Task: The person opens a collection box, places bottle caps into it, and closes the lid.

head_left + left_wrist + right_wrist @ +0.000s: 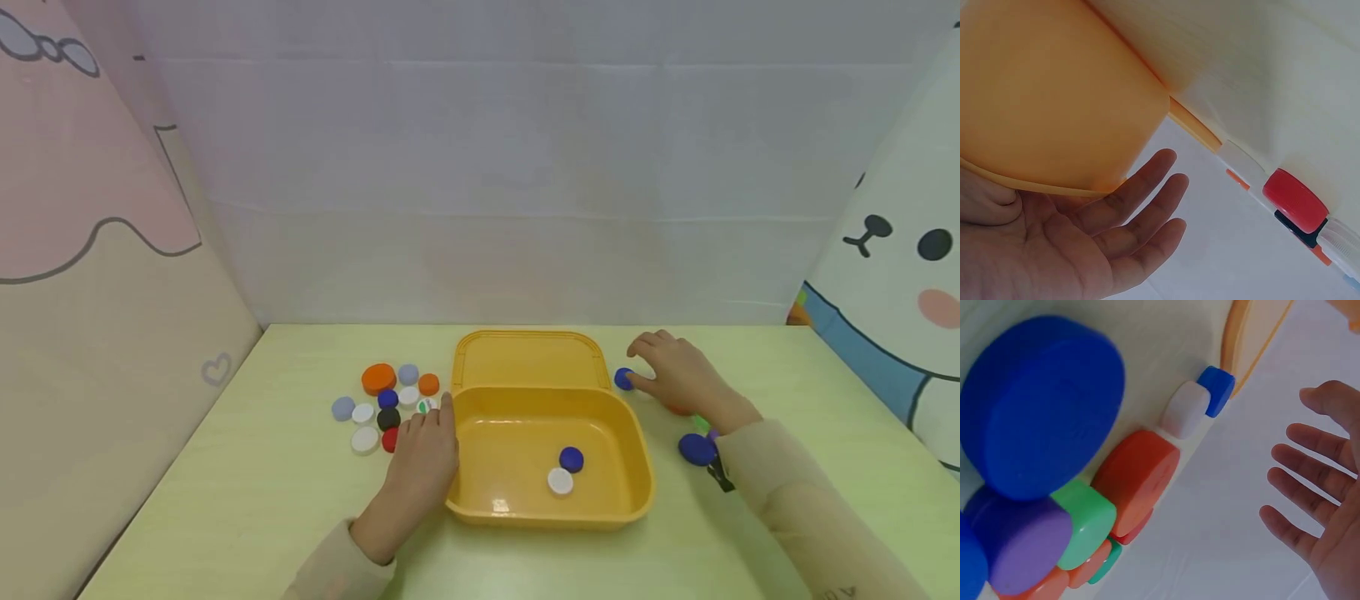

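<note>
Right sleeve (813,517): dark print (838,593), unreadable; left hand (423,450) touches yellow box (551,520).

Pale table (225,508) with yellow box (502,450), lid (528,362) behind, round caps (378,378) on either side

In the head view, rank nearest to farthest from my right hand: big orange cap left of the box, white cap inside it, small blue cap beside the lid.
1. Small blue cap, right of the lid.
2. White cap, inside the box.
3. Big orange cap, left side.
</note>
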